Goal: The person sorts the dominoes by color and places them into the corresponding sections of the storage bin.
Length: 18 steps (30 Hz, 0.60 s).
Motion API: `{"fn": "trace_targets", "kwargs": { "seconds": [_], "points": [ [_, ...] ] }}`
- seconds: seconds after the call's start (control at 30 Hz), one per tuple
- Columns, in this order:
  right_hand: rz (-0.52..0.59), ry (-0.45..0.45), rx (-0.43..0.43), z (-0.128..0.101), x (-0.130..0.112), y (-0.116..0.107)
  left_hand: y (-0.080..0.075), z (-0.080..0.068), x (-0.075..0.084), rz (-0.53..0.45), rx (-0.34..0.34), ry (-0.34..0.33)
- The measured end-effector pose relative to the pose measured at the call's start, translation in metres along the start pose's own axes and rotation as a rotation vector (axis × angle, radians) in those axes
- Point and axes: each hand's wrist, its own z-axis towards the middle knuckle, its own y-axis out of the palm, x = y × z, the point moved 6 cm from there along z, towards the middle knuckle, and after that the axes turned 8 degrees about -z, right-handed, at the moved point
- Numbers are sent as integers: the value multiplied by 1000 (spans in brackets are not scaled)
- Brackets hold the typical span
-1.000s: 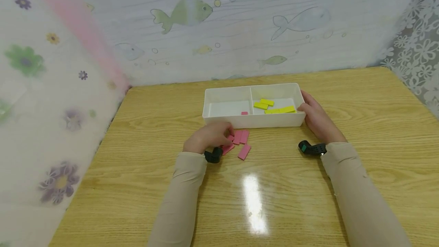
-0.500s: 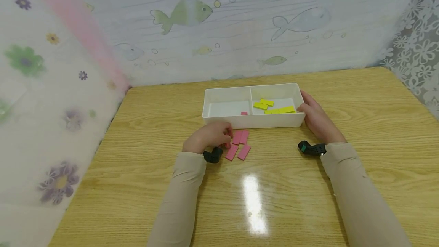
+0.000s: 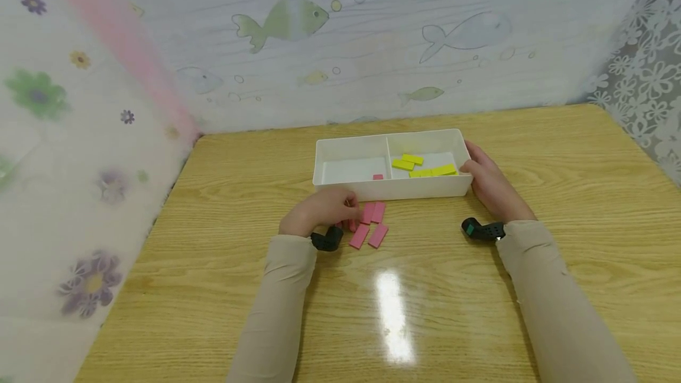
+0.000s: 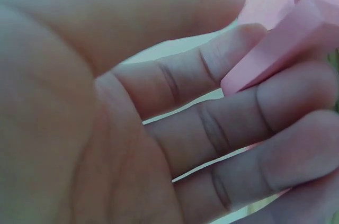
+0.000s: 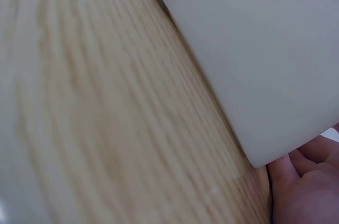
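**Pink blocks gathered beside a white tray**

Head view: the left hand [image 3: 323,210] is curled over pink blocks [image 3: 370,223] on the table [image 3: 213,241], just before the white tray [image 3: 393,185]. The right hand [image 3: 492,185] is laid against the tray's right end, fingers relaxed.

Left wrist view: a pink block [image 4: 275,49] is pinched by bent fingers [image 4: 222,128].

Right wrist view: the tray corner [image 5: 265,75] is touched by fingertips [image 5: 307,181]

Wooden table [image 3: 558,152] with a glare patch; fish-print sheet [image 3: 372,40] behind, flowered sheet [image 3: 64,135] on the left, lace curtain [image 3: 646,81] at right.
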Motion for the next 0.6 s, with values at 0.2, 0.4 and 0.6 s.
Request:
{"fn": "trace_targets", "kwargs": {
  "seconds": [0.2, 0.4, 0.6],
  "points": [
    [1, -1, -11, 0, -1, 1, -3, -2, 0, -20, -5, -8],
    [17, 10, -13, 0, -1, 1, -8, -7, 0, -95, -1, -20],
    [14, 12, -10, 0, -1, 1, -14, -10, 5, -44, 44, 17]
  ]
}}
